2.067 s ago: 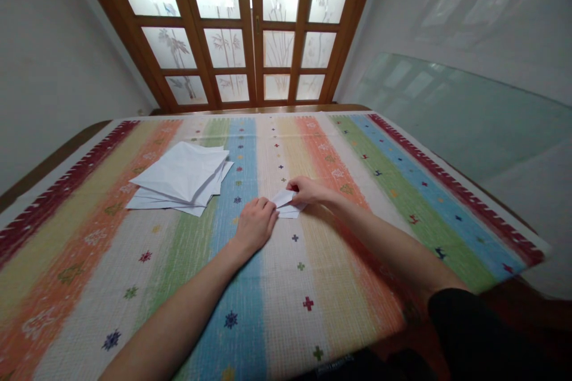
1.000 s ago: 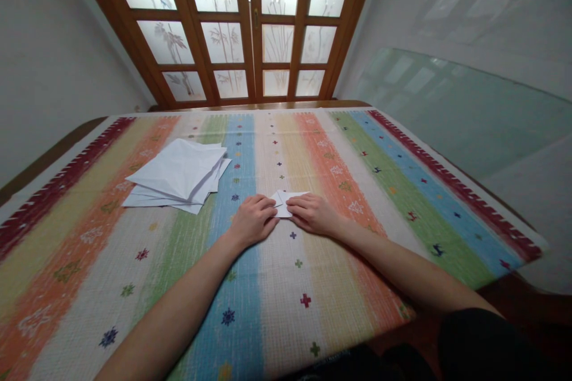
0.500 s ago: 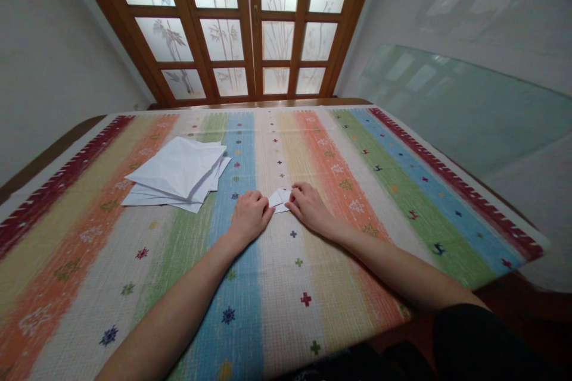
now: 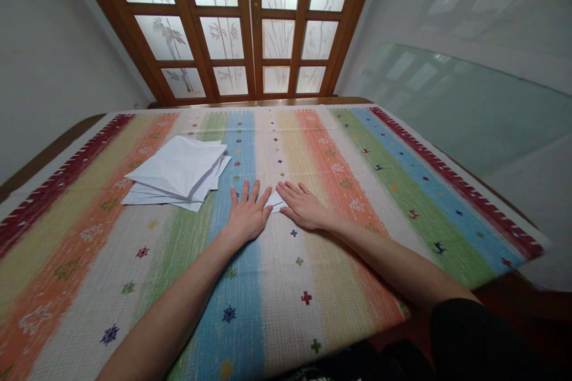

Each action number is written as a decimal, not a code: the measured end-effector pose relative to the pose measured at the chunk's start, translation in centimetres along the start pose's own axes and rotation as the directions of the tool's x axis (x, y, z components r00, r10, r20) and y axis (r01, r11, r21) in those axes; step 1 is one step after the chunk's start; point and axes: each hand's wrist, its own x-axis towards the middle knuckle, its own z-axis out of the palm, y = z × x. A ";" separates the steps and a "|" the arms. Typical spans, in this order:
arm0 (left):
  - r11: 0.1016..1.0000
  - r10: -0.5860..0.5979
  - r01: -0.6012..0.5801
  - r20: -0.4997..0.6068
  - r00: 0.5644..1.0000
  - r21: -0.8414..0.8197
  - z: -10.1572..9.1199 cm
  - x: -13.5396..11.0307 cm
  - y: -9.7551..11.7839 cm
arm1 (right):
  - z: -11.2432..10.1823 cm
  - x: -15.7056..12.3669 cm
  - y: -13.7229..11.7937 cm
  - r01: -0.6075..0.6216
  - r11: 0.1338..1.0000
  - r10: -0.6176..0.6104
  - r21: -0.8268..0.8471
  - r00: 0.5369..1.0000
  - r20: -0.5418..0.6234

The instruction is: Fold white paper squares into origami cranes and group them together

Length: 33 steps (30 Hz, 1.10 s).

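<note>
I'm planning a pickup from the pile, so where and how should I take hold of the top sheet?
I'd pinch the top sheet by its right edge, coming from the right, gripping above and below: that edge seems lifted off the lower sheets, with a shadowed gap. The left hand is nearer and on that side.

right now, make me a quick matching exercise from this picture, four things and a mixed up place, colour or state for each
1. left hand
2. small paper
3. paper stack
4. doors

A. loosely heaped on the striped cloth
B. wooden, with pale panes
C. fingers spread apart
D. partly covered by the right hand

Pairs: 1-C, 2-D, 3-A, 4-B
</note>
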 end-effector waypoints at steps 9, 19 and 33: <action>0.999 -0.004 0.004 0.014 1.000 -0.043 -0.2 0.1 0.0 | -1.1 0.1 1.6 -0.097 0.989 0.099 0.113 0.995 -0.006; 0.999 -0.017 0.017 -0.016 1.000 -0.034 -0.1 0.0 0.2 | -2.4 3.6 1.4 0.110 0.952 -0.097 0.284 0.994 -0.059; 0.986 0.129 -0.147 -0.186 0.974 -0.084 -0.4 -0.2 0.1 | -0.8 2.9 2.5 0.265 0.927 -0.177 0.265 0.933 -0.314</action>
